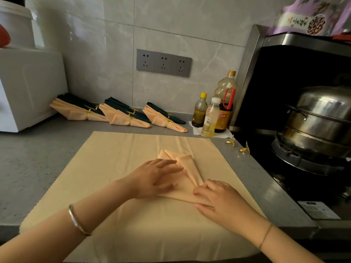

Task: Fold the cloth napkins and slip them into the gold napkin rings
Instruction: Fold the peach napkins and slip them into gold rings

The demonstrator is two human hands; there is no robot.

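A peach napkin [187,168] folded into a narrow wedge lies on a large spread peach cloth [117,154] in the middle of the counter. My left hand [155,177] lies flat on the wedge's left side, fingers straight. My right hand [218,200] presses the wedge's near tip with its fingers. Two loose gold leaf-shaped napkin rings [230,142] [245,149] stand at the counter's right edge. Along the back wall lie three stacks of folded peach and dark green napkins [79,109] [125,115] [165,118], each held in gold rings.
Three bottles [210,118] stand at the back right on a white paper. A stove with a steel steamer pot [319,118] is to the right. A white appliance [28,88] fills the back left. Grey counter [38,149] shows on the left.
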